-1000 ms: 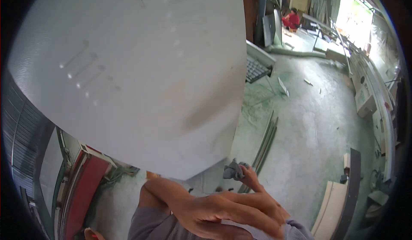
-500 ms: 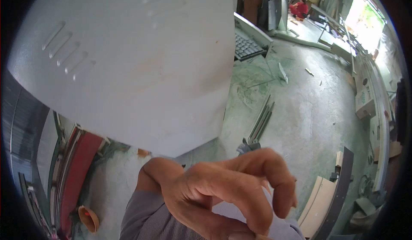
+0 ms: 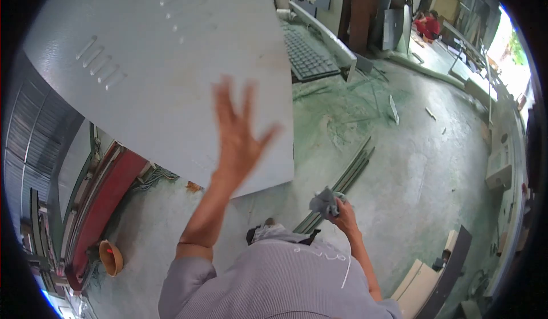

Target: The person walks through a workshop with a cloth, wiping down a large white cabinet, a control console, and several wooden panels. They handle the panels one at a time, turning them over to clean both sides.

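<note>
A large light-grey panel (image 3: 165,96) with two rows of raised louver slots fills the upper left of the head view. My left hand (image 3: 237,142) is raised in front of it with fingers spread, smeared by motion and overlapping the panel's lower right part. Lower down on the right, my right hand (image 3: 345,215) grips a crumpled grey cloth (image 3: 325,202). Beneath that cloth, several long dark-green bars (image 3: 348,174) lie on the floor.
Behind the panel's right edge stands a dark grid-like rack (image 3: 311,56). On the left are a red board (image 3: 105,208) and an orange-brown bowl (image 3: 111,258). Cream and dark boards (image 3: 419,287) lie at lower right. A person in red (image 3: 427,27) crouches far back.
My left hand has moved from close below the camera out toward the panel, its bent fingers now spread. My right hand with the grey cloth has come into view as the camera view shifted.
</note>
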Demonstrator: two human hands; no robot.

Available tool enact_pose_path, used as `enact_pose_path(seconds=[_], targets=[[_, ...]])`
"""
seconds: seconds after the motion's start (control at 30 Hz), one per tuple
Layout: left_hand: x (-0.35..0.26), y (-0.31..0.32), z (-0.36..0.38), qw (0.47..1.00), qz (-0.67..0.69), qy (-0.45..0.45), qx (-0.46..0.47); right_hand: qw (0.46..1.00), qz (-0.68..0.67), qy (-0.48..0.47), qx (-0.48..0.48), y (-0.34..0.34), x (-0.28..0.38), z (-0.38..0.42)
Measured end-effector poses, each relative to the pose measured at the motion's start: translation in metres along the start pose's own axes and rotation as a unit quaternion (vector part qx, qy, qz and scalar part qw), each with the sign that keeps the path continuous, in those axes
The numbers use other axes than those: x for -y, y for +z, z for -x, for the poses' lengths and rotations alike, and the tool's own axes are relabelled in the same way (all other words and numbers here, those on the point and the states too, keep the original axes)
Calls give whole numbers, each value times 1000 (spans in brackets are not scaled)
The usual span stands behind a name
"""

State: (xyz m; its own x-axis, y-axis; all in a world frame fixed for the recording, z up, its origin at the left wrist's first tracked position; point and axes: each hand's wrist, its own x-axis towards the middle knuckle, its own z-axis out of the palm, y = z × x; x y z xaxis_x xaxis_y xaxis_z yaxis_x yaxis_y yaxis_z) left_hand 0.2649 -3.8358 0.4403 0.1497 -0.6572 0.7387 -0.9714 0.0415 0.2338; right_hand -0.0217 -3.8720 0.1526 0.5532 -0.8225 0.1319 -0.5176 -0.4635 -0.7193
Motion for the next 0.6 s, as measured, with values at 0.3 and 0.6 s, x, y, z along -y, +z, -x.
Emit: enact_pose_path(seconds=[0.3, 0.6], targets=[[112, 41, -16, 946, -283, -107, -115, 843, 68, -487, -219, -143, 249, -181], [97, 47, -22, 933, -327, -132, -70, 852, 110, -476, -189, 8, 157, -247]])
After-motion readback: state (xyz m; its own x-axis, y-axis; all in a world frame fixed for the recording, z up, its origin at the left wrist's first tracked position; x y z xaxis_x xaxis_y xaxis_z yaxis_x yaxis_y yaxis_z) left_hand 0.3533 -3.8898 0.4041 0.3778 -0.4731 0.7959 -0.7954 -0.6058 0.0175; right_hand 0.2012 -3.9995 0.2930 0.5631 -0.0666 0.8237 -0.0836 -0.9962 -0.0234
